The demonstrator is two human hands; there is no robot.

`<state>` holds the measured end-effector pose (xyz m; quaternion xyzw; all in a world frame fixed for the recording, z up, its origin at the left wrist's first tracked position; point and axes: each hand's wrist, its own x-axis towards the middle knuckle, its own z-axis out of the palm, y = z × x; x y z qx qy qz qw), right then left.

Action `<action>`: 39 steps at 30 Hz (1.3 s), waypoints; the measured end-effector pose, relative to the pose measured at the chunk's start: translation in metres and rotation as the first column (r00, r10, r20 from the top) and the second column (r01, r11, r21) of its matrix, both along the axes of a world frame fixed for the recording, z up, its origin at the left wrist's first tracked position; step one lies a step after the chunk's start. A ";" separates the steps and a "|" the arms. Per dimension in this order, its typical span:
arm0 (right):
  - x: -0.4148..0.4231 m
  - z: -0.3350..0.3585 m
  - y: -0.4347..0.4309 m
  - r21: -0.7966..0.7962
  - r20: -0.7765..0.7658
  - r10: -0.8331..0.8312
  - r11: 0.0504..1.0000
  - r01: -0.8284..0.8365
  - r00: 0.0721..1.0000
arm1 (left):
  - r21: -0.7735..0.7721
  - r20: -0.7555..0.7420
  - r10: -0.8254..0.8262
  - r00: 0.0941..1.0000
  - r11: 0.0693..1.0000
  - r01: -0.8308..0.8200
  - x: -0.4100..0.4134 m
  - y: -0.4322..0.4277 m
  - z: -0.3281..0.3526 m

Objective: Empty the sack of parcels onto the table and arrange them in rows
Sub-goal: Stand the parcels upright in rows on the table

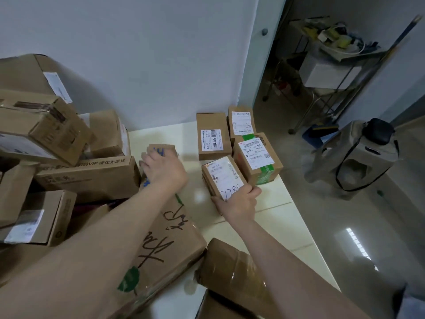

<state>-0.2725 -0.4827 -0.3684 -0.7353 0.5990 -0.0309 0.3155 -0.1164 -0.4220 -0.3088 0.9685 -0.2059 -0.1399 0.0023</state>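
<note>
Several small cardboard parcels stand together at the far right corner of the pale table [271, 217]. My right hand [239, 203] grips the nearest of them, a labelled box marked 7780 [224, 176], by its near end. Behind it stand a box with green tape [257, 157], a flat brown box [212, 137] and a box with a white label [241, 123]. My left hand [163, 169] grips a small box with blue writing [161, 150] at the edge of a heap of parcels [57, 146] on the left. No sack is in view.
A large flat carton with black writing [161, 245] lies under my left forearm. A taped brown parcel [234, 268] sits at the near table edge. The wall runs behind the table. On the floor to the right stand a grey bag [354, 162] and a metal rack [331, 72].
</note>
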 end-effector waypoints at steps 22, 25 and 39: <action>0.072 0.025 -0.006 0.033 0.190 0.459 0.880 -0.473 0.868 | -0.611 -0.424 0.117 0.898 0.696 -0.379 0.061 -0.019 -0.010; 0.089 0.022 -0.007 0.075 0.188 0.485 0.860 -0.504 0.854 | -0.682 -0.475 0.075 0.877 0.599 -0.421 0.082 -0.018 -0.016; 0.152 -0.014 0.004 -0.346 0.050 0.578 0.775 -0.529 0.815 | -0.410 -0.830 0.079 0.551 0.583 -0.701 0.100 -0.039 -0.051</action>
